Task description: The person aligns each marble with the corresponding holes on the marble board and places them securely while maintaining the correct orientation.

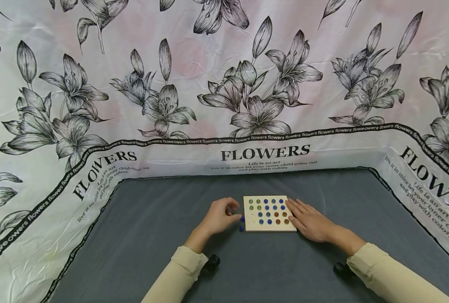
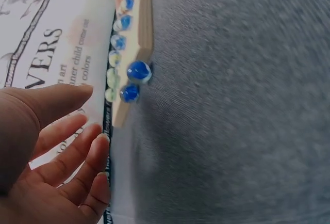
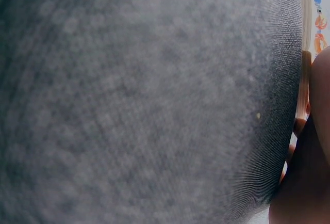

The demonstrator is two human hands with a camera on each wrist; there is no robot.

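Observation:
A pale wooden board (image 1: 263, 228) with rows of round hollows lies on the dark cloth. Green, blue and orange-brown marbles (image 1: 274, 207) fill most hollows; two at the near left hold none. Beside the board's left edge are two loose blue marbles (image 2: 138, 71), one nearer marble (image 1: 241, 229) and one close to the left thumb tip. My left hand (image 1: 219, 216) hovers at that edge, thumb extended and fingers loosely bent, with nothing between them in the left wrist view. My right hand (image 1: 310, 220) rests on the board's right edge with its fingers straight.
Dark grey cloth (image 1: 152, 235) covers the table around the board. A white flower-printed sheet (image 1: 186, 158) rises behind and along both sides. Black devices (image 1: 212, 263) sit under both wrists, by the cream sleeves.

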